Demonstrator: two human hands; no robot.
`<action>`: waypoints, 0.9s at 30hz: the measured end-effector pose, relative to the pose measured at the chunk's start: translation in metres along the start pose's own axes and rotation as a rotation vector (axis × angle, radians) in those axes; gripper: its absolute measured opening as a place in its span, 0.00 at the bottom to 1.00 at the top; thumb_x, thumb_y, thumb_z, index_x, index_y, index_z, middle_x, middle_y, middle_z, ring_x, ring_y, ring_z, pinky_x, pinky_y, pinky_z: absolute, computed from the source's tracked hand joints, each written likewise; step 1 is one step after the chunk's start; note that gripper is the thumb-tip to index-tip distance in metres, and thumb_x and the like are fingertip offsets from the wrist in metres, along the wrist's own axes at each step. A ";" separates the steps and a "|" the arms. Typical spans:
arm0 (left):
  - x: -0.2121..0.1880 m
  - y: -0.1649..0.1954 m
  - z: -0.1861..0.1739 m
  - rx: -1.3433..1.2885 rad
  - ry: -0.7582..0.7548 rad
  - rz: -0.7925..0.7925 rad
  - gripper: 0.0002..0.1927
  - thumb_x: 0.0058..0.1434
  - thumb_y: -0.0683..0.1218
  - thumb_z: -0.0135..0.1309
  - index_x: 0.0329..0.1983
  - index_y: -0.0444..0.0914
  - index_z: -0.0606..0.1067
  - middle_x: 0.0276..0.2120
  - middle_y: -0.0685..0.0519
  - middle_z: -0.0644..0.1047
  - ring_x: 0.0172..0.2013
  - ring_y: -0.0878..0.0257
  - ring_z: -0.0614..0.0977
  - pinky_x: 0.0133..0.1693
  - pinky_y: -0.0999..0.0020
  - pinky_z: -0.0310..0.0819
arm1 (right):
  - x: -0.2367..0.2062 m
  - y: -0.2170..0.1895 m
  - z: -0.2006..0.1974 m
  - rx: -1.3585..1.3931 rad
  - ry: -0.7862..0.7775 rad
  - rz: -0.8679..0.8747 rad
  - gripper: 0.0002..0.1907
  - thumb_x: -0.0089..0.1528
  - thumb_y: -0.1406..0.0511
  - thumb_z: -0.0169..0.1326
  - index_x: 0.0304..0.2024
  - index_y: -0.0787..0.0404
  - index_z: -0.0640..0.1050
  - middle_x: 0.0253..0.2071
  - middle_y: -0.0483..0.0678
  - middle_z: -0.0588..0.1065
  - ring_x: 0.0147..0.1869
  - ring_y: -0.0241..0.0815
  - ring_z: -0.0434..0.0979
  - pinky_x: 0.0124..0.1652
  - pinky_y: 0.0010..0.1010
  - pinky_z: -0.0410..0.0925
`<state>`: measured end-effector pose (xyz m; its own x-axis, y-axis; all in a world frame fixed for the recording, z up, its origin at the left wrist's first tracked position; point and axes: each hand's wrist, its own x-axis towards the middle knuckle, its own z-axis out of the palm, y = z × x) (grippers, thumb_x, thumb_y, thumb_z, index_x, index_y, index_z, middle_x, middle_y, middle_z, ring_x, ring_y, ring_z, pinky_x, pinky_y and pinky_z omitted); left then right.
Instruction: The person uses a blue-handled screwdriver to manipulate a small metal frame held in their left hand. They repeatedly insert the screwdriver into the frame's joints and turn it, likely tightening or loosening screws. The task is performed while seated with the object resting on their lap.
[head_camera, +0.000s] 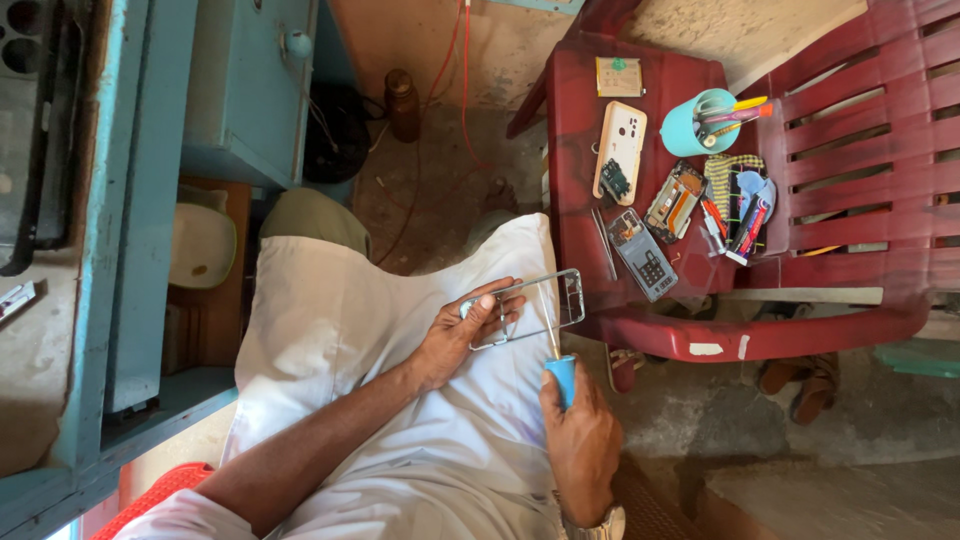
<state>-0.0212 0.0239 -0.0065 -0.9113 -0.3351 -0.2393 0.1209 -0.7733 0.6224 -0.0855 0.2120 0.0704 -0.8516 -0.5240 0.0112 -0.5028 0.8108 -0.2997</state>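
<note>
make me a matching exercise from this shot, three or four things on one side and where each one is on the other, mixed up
Things:
1. clear phone frame
2. blue-handled screwdriver
3. teal cup
4. brown bottle

Places:
A. standing on the floor by the wall
B. on the red chair seat, holding pens and tools
C. in the left hand, over the lap
D. in the right hand, tip up against the frame

Pairs: 1-C, 2-D, 3-B, 4-A

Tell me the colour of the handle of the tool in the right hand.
Light blue: the tool's handle shows best in the head view, held in the right hand.
</note>
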 end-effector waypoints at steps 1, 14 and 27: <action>0.000 0.000 0.000 0.002 -0.001 -0.011 0.30 0.72 0.55 0.46 0.71 0.33 0.65 0.67 0.46 0.71 0.65 0.55 0.74 0.66 0.57 0.69 | 0.000 0.001 0.000 -0.014 -0.008 0.002 0.26 0.64 0.52 0.54 0.55 0.63 0.78 0.42 0.61 0.81 0.39 0.63 0.82 0.38 0.48 0.74; 0.001 -0.001 0.001 -0.044 -0.003 0.009 0.28 0.73 0.53 0.46 0.70 0.32 0.65 0.66 0.46 0.71 0.65 0.55 0.74 0.67 0.57 0.69 | -0.004 0.011 -0.004 -0.008 0.047 0.046 0.26 0.63 0.51 0.55 0.54 0.64 0.78 0.44 0.63 0.80 0.41 0.65 0.81 0.38 0.50 0.73; 0.002 0.000 0.000 -0.068 0.013 -0.016 0.28 0.73 0.53 0.45 0.70 0.32 0.66 0.66 0.46 0.72 0.64 0.55 0.74 0.67 0.57 0.69 | 0.010 0.017 0.001 0.031 0.114 -0.050 0.24 0.65 0.54 0.56 0.54 0.67 0.77 0.46 0.63 0.80 0.43 0.64 0.82 0.40 0.47 0.74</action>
<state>-0.0230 0.0231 -0.0065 -0.9080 -0.3291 -0.2592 0.1330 -0.8132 0.5666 -0.1027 0.2204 0.0642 -0.8377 -0.5292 0.1348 -0.5419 0.7750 -0.3252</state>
